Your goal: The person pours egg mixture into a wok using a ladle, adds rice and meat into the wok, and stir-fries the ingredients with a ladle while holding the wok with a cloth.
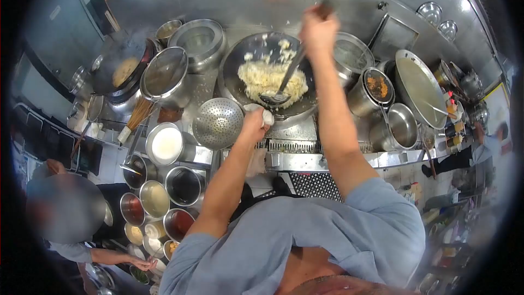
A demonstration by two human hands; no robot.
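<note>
A large dark wok (232,74) on the stove holds pale yellow-white food (256,79), perhaps rice with egg, spread across its middle, with bits up the far side. My left hand (255,125) is closed on a white cloth (266,115) at the wok's near rim. Above the wok's right side, my right hand (319,30) grips the handle of a long metal ladle (293,68), slightly blurred. The ladle's bowl rests in the food near the wok's front.
A perforated strainer (218,123) lies left of the wok. Lidded pots, a second wok (112,71) and sauce containers (154,199) fill the left. Pots and a wide pan (417,90) stand right. A co-worker (68,207) is at lower left; another person (483,145) is far right.
</note>
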